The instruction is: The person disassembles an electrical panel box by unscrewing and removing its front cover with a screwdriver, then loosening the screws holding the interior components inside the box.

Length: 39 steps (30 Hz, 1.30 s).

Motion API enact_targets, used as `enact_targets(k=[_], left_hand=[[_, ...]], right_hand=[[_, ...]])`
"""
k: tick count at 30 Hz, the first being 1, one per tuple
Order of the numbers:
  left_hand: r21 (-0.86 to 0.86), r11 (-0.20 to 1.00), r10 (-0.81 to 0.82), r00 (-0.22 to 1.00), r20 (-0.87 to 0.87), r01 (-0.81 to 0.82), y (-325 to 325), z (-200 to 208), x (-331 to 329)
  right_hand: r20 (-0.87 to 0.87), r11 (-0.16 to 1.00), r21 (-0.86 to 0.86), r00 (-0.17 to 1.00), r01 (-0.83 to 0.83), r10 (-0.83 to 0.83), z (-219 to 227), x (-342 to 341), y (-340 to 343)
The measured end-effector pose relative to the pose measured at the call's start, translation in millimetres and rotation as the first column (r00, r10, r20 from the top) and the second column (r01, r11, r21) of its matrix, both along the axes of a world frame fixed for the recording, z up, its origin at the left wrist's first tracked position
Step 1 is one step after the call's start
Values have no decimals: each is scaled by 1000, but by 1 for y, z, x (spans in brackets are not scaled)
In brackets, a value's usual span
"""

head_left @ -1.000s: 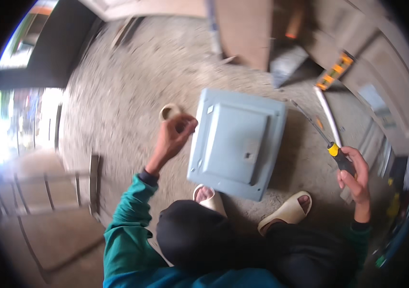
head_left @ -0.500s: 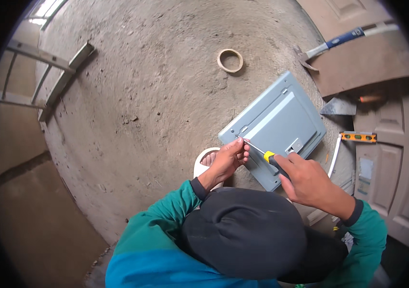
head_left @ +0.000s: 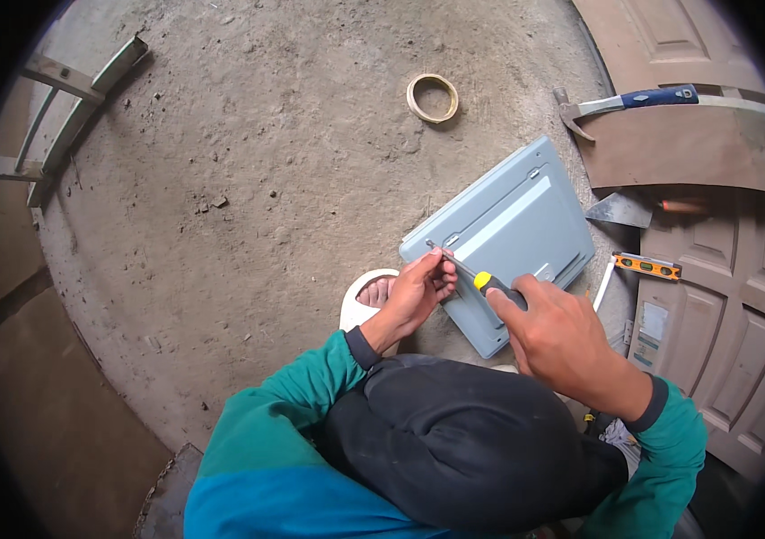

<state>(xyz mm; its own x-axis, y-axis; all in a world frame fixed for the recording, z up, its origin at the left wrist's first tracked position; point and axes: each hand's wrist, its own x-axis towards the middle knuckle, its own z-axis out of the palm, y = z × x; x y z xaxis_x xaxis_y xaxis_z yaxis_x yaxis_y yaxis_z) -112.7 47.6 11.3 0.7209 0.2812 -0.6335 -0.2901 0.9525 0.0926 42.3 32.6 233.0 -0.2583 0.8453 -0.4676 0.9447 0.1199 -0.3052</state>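
A grey metal panel cover (head_left: 513, 220) lies tilted on the concrete floor in front of me. My right hand (head_left: 567, 337) is wrapped round the black handle of a screwdriver (head_left: 482, 280) with a yellow collar. The metal shaft slants up and left, its tip at the cover's left corner, by a small dark hole or screw. My left hand (head_left: 418, 292) closes its thumb and fingers on the shaft close to that tip. Whether the fingertips also hold a screw is too small to tell.
A tape roll (head_left: 432, 98) lies beyond the cover. To the right are a blue-handled claw hammer (head_left: 634, 101), a trowel (head_left: 623, 209), an orange spirit level (head_left: 647, 266) and brown panelled doors (head_left: 706, 310). A metal ladder (head_left: 86, 112) stands far left; my sandalled foot (head_left: 360, 305) is beside the cover.
The screwdriver tip and my left fingers have moved up and left along the cover to its corner hole. The whole view has shifted slightly.
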Motion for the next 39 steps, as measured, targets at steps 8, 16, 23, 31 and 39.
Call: enact_targets(k=[8, 16, 23, 31, 39], left_hand=[[737, 277, 285, 679, -676, 617, 8, -2, -27], [714, 266, 169, 698, -696, 648, 25, -33, -21], [705, 294, 84, 717, -692, 646, 28, -32, -17], [758, 88, 367, 686, -628, 647, 29, -32, -20], [917, 282, 326, 870, -369, 283, 25, -43, 0]], right_hand=[[62, 980, -93, 984, 174, -168, 2, -20, 47], [51, 958, -273, 994, -84, 102, 7, -33, 83], [275, 857, -28, 821, -514, 501, -7, -41, 65], [-241, 945, 316, 955, -89, 170, -30, -31, 70], [-968, 683, -224, -78, 695, -239, -81, -38, 33]])
